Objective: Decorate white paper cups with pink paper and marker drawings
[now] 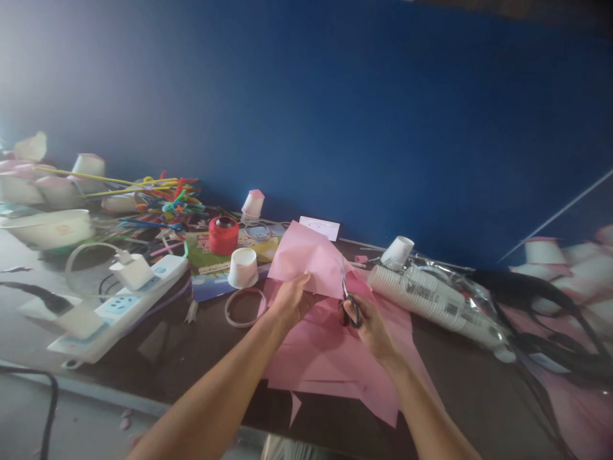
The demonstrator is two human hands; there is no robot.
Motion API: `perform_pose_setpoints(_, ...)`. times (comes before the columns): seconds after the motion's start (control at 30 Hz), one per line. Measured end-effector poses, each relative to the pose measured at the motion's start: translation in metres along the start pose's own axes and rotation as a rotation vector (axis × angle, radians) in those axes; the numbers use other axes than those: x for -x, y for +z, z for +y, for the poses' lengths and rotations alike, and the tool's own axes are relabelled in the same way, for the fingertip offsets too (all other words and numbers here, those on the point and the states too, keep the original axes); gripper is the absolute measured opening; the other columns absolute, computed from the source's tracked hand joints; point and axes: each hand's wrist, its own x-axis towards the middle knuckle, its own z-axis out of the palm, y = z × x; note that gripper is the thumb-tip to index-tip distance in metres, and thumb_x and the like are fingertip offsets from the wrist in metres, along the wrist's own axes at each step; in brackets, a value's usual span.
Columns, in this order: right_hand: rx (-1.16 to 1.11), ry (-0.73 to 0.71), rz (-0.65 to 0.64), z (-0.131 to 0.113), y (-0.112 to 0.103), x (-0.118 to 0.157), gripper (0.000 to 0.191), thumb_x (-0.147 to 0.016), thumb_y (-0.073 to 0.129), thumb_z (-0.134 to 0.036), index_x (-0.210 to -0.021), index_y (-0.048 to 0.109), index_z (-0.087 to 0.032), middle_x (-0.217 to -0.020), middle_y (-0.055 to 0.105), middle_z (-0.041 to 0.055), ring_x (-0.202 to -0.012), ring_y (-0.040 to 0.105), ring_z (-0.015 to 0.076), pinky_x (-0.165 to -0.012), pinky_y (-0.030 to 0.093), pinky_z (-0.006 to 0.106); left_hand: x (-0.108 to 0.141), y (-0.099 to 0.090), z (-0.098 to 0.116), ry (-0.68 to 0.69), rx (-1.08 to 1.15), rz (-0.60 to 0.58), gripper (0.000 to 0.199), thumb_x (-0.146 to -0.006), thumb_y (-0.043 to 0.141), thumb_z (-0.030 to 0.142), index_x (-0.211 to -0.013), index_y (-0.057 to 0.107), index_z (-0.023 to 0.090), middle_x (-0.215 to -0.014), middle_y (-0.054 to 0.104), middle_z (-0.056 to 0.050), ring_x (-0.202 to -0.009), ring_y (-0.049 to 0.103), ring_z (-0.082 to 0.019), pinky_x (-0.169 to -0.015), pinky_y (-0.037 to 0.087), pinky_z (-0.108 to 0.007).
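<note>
My left hand (pixel 293 299) pinches the lower edge of a pink sheet of paper (pixel 306 252), thumb on top. In my right hand (pixel 371 324) is a pair of scissors (pixel 351 300) with dark handles, its blades pointing up and away from me at the sheet's right edge. Whether the blades are apart is too fine to make out. Below both hands more pink paper (pixel 330 358) lies spread on the dark table, with a small pink scrap (pixel 295 407) at its near edge.
Left are a white paper cup (pixel 243 267), a tape roll (pixel 245 308), red thread (pixel 223 235), a power strip (pixel 119 306) and colourful pipe cleaners (pixel 177 195). Stacked paper cups (pixel 426 297) lie right, beside black straps (pixel 541 300). A blue wall (pixel 335 115) stands behind.
</note>
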Motion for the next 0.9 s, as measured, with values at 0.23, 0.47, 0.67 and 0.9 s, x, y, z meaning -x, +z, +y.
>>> perform_pose_setpoints(0.23,-0.025,0.006,-0.008,0.002,0.000,0.001,0.044,-0.087,0.048,-0.057,-0.064,0.049,-0.019,-0.060,0.046,-0.0003,-0.055,0.042,0.0125,-0.053,0.030,0.027,-0.003,-0.003,0.001,0.008,-0.036,0.022,0.011,-0.085,0.048,0.012,-0.086,0.059,0.009,-0.089,0.068,-0.013,-0.081,0.066,-0.022,-0.081,0.057,-0.045)
perform_pose_setpoints(0.47,-0.037,0.022,-0.011,0.007,0.000,0.001,0.042,-0.088,0.049,-0.055,-0.067,0.050,-0.018,-0.060,0.047,-0.0008,-0.057,0.043,0.0118,-0.053,0.033,0.026,-0.006,-0.006,0.002,0.020,-0.063,0.029,0.011,-0.084,0.050,0.013,-0.084,0.060,0.010,-0.086,0.069,-0.013,-0.083,0.067,-0.023,-0.080,0.057,-0.044)
perform_pose_setpoints(0.67,-0.078,0.035,-0.021,0.004,0.003,0.001,0.043,-0.085,0.052,-0.056,-0.067,0.051,-0.018,-0.059,0.048,-0.0007,-0.056,0.044,0.0112,-0.053,0.035,0.025,-0.008,-0.012,0.003,0.015,-0.077,0.006,0.011,-0.082,0.052,0.014,-0.087,0.062,0.011,-0.085,0.070,-0.013,-0.088,0.067,-0.025,-0.081,0.056,-0.043)
perform_pose_setpoints(0.9,-0.102,0.079,-0.047,-0.004,0.003,0.002,0.046,-0.081,0.055,-0.060,-0.063,0.052,-0.018,-0.057,0.049,0.0002,-0.053,0.042,0.0112,-0.050,0.036,0.025,-0.010,-0.015,0.008,0.037,-0.116,0.017,0.009,-0.079,0.055,0.012,-0.084,0.063,0.011,-0.085,0.069,-0.012,-0.086,0.067,-0.025,-0.079,0.056,-0.040)
